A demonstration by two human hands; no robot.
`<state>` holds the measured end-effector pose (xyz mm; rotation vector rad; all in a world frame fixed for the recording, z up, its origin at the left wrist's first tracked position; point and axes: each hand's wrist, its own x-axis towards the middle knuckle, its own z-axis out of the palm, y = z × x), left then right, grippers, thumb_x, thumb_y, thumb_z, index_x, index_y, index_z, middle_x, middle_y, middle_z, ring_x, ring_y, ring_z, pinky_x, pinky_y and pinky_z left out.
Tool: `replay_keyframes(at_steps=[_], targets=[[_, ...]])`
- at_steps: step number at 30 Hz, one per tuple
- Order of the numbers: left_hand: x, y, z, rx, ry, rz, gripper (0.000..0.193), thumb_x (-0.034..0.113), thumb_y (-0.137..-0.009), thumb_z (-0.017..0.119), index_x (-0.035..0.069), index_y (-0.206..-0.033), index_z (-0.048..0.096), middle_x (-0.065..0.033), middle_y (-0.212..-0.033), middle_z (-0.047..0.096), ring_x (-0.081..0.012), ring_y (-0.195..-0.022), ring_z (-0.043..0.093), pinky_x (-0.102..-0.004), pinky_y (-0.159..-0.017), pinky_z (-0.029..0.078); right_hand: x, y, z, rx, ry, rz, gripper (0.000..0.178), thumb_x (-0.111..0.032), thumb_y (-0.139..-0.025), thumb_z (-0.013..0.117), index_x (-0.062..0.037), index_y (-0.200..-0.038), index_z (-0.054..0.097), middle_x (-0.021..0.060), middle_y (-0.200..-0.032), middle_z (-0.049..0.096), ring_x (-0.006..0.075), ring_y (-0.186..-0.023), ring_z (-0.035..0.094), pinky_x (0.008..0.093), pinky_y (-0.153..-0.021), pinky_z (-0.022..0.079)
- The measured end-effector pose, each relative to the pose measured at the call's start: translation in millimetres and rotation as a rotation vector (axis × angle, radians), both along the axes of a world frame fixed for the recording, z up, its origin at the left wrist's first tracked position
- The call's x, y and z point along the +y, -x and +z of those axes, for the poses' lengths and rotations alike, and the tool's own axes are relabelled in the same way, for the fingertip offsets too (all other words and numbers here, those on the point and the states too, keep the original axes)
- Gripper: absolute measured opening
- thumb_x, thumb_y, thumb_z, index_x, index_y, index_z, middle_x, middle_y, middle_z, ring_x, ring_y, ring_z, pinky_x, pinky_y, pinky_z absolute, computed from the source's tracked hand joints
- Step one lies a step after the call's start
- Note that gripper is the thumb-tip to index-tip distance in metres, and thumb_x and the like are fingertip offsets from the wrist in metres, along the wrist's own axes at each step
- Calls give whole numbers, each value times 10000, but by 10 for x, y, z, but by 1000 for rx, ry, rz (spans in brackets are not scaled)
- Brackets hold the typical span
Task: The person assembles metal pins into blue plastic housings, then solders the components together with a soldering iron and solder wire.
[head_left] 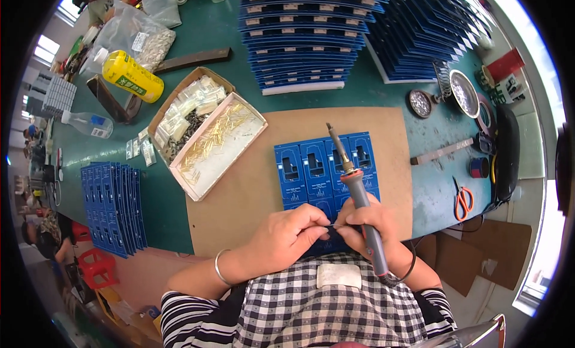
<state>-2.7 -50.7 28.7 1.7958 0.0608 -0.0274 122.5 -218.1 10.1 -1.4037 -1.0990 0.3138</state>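
Observation:
A blue circuit board panel (323, 189) lies on the brown board mat (233, 228) in front of me. Over its near edge, the fingertips of both hands almost meet. My right hand (374, 225) is closed around a grey soldering iron (362, 198), its tip pointing up and away over the panel; the thumb and finger also pinch something thin. My left hand (293, 234) is closed in a pinch, its thumb against the forefinger. A tiny, thin piece seems to lie between the fingertips, too small to name.
Left of the panel sits a cardboard box (257, 117) of gold pins and small bags. Tall stacks of blue boards (305, 49) stand at the back, more boards (111, 207) at left. Orange-handled scissors (463, 203), a solder-filled dish (420, 102) and a yellow bottle (132, 76) lie around.

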Motion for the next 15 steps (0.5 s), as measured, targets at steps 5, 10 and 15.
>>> replay_keyframes(at_steps=[5, 10, 15], targets=[[86, -23, 7, -38, -44, 79, 99, 67, -915, 636, 10, -982, 591, -93, -802, 685, -141, -704, 666, -262, -606, 506, 33, -49, -5, -78, 74, 25, 305, 108, -747, 669, -94, -960, 587, 61, -799, 654, 232, -716, 617, 345, -680, 491], [559, 100, 134, -12, -243, 390, 54, 84, -862, 662, 53, -907, 656, -89, -748, 657, -208, -603, 622, -299, -564, 488, -81, -426, 190, -116, 24, 2, 313, 21, -820, 644, -73, -1109, 570, 77, -738, 654, 213, -649, 602, 350, -659, 488], [766, 154, 118, -65, -494, 536, 114, 25, -789, 690, 61, -893, 657, -75, -684, 617, -187, -546, 586, -285, -510, 465, -166, -458, 414, -151, 44, -142, 415, -243, -850, 680, -21, -1187, 583, 116, -760, 642, 230, -667, 637, 347, -633, 500]])
